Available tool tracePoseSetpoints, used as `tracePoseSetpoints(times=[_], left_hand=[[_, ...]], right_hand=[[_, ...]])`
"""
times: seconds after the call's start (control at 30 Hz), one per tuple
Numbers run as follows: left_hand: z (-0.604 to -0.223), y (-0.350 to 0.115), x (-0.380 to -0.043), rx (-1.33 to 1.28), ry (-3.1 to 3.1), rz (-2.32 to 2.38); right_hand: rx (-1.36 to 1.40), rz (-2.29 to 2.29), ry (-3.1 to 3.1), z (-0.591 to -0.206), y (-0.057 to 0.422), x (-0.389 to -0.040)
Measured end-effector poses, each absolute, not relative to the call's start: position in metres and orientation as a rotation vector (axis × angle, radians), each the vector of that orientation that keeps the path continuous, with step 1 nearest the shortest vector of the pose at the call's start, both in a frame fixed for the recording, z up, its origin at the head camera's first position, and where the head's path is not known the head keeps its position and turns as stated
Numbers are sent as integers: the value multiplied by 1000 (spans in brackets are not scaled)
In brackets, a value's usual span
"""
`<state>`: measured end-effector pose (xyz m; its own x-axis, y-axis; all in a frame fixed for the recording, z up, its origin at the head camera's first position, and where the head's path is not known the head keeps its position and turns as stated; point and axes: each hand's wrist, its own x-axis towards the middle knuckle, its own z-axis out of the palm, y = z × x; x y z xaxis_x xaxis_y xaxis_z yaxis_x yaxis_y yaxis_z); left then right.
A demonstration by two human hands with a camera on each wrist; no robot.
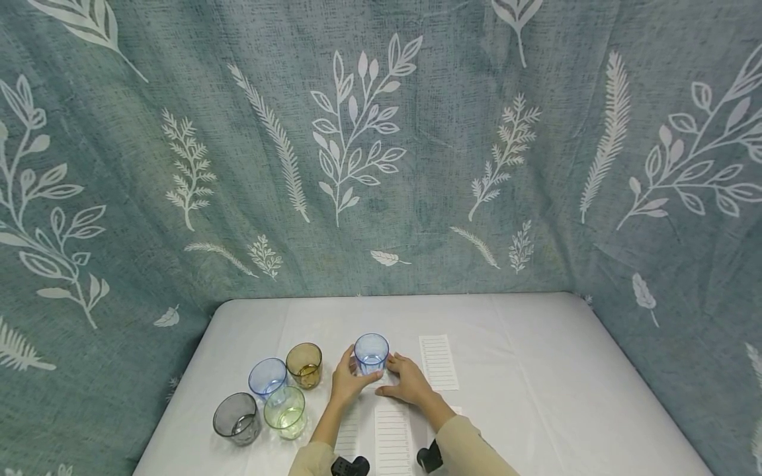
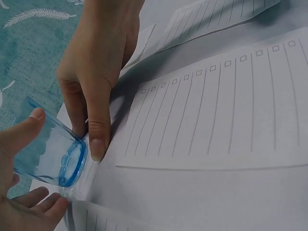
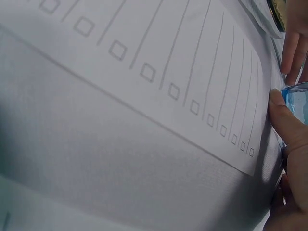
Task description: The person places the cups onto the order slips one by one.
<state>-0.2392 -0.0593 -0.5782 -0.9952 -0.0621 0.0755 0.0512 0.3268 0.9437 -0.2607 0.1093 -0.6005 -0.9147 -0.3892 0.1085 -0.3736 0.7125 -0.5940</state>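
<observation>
A clear blue glass stands upright at the middle of the white table, between both hands. My left hand holds it from the left, its thumb across the near side and its fingers around the far left. On the other side, my right hand has its fingertips against the glass's right side near the base, thumb extended toward the tabletop. A lined paper strip lies by the glass's base in the left wrist view. Only part of the blue glass shows in the right wrist view, beside the right thumb.
To the left stand an amber glass, another blue glass, a green glass and a grey glass. Lined checklist sheets lie right of the hands and between the forearms. A patterned curtain hangs behind the table.
</observation>
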Motion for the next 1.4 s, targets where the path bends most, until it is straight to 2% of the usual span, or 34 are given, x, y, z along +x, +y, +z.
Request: tracePoseSetpoints(times=[0.3,0.67,0.93,1.4], left_hand=[[-562,-68,-219,21,-2327,-1842],[-520,-90,-185,-84,-2164,-1855],[-508,-117,-159,90,-2115,-1819],[-515,-143,-122,327,-2192,-1224]], right_hand=[[-660,-978,2898,-601,109,-261],[-639,-1005,2885,-601,108,-260],[-634,-1029,2864,-599,109,-260],[-653,-1033,2864,-600,109,-259]])
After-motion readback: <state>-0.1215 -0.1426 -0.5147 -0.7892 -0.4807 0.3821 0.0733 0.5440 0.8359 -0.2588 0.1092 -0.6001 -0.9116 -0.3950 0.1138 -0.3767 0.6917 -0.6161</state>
